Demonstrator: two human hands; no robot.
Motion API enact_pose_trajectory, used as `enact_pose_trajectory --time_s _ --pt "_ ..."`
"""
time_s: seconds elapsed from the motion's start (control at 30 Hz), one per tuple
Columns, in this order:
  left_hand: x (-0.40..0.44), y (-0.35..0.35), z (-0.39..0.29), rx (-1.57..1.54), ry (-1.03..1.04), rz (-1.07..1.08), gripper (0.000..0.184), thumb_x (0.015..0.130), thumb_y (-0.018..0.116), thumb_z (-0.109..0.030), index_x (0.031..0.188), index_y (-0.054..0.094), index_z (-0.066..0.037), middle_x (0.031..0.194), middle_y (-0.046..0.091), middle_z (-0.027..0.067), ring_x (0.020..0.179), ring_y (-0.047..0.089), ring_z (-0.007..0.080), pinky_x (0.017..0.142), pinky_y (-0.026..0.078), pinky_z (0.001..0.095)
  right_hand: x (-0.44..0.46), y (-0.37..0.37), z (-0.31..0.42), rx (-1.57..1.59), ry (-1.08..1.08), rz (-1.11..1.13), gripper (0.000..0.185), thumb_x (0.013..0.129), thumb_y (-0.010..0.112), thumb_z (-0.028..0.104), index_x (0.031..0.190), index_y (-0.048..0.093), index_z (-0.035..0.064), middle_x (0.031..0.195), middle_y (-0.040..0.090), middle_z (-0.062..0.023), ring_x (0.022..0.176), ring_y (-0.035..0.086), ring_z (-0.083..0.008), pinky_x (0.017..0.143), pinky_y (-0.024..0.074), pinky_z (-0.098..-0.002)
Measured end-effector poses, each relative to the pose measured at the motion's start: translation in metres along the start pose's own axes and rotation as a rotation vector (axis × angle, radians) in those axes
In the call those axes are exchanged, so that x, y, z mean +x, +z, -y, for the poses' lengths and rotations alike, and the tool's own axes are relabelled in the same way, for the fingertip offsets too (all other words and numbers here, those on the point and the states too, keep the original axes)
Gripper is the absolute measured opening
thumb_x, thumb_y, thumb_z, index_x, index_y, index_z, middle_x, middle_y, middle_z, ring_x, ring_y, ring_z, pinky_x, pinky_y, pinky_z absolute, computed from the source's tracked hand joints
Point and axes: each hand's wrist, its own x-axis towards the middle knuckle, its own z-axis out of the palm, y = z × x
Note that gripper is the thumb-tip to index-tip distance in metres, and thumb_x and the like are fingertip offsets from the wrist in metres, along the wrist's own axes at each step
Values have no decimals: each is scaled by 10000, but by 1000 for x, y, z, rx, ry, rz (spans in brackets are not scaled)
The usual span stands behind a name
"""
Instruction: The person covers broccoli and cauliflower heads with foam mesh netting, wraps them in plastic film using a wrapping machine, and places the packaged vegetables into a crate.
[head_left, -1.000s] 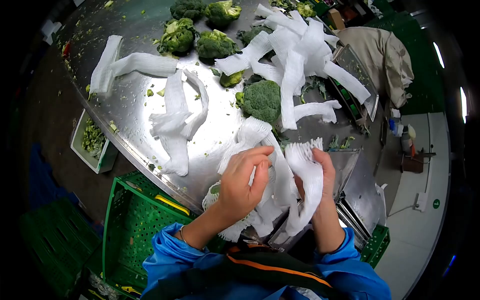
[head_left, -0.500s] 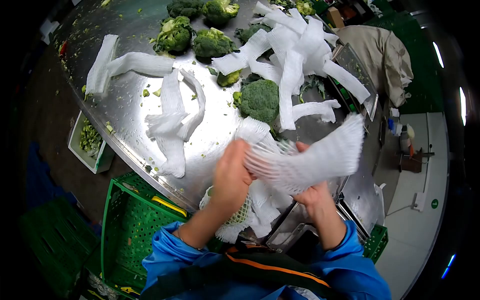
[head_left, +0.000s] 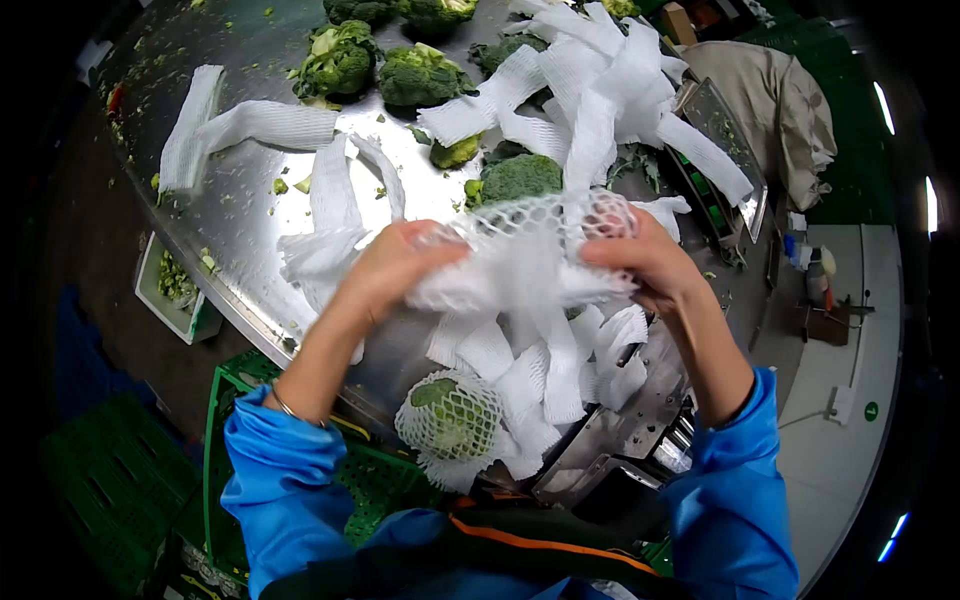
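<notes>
A white foam net sleeve is stretched wide between my two hands, its mesh opened and partly blurred. My left hand grips its left side, and my right hand grips its right side. Just beyond the sleeve sits a green broccoli head, partly covered by the mesh. Nearer to me, a broccoli wrapped in white netting rests by the table's front edge. Loose white sleeves lie beside it, below my hands.
Several broccoli heads lie at the back of the metal table. More white sleeves are heaped at the back right, others at the left. A green crate and a white bin of scraps stand below the left edge.
My hands have moved apart, spreading the sleeve that was bunched and then hanging to the right. The netted broccoli near the front edge shows more fully.
</notes>
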Motion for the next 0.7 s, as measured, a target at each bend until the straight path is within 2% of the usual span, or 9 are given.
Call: enact_pose_trajectory --time_s 0.07,0.1,0.13,0.2,0.23,0.3,0.4,0.53,0.7 --pt "31 -12 -5 371 229 -315 257 765 629 -196 917 597 9 740 588 39 613 528 93 557 432 234 36 -6 0 -593 54 -148 417 683 649 85 1052 502 -44 969 596 -137 786 605 -232 686 495 -326" --pt "53 -15 0 388 459 -394 331 776 610 -282 924 597 13 711 564 31 590 491 98 536 405 253 67 -15 -7 -552 58 -260 467 676 660 157 1056 506 -68 959 600 -164 819 602 -240 692 489 -333" --pt "73 -14 -6 355 314 -414 397 791 585 -344 948 599 21 711 563 32 625 503 101 562 409 261 97 -26 -16 -514 56 -368 531 670 670 228 1061 510 -92 949 603 -191 851 600 -248 698 482 -340" --pt "113 -5 -1 243 87 -363 612 787 485 -498 941 597 84 902 613 226 812 588 287 747 438 369 127 -43 -21 -1123 -10 -550 553 740 562 370 1024 530 -104 915 607 -213 826 592 -281 722 469 -376" --pt "149 -3 16 442 105 -390 667 788 449 -526 993 578 96 1033 568 274 982 549 370 852 401 393 144 -70 -34 -1405 14 -277 566 769 496 415 1020 535 -91 929 605 -210 831 585 -292 719 458 -389" --pt "155 21 18 432 78 -424 642 794 457 -503 993 574 96 1046 551 272 1017 526 348 864 390 380 130 -78 -46 -898 306 -357 528 840 369 449 960 560 -28 840 605 -140 726 567 -238 593 435 -361" --pt "112 30 22 209 291 -326 457 813 498 -389 889 611 47 816 616 175 769 579 210 688 437 319 80 -89 -77 -248 105 -506 386 850 401 354 891 559 5 697 520 -32 541 454 -105 440 344 -274" --pt "66 39 53 148 372 -122 297 818 531 -266 780 596 21 602 562 45 578 464 61 521 378 228 21 -56 -101 142 253 -584 382 858 394 334 1021 556 29 896 614 -71 663 576 -126 422 406 -242" --pt "67 57 78 392 298 -495 404 816 498 -349 694 603 22 798 591 282 829 575 423 745 436 427 37 -47 -137 139 307 -573 437 868 399 407 1095 517 53 945 602 -63 690 577 -134 474 450 -265"
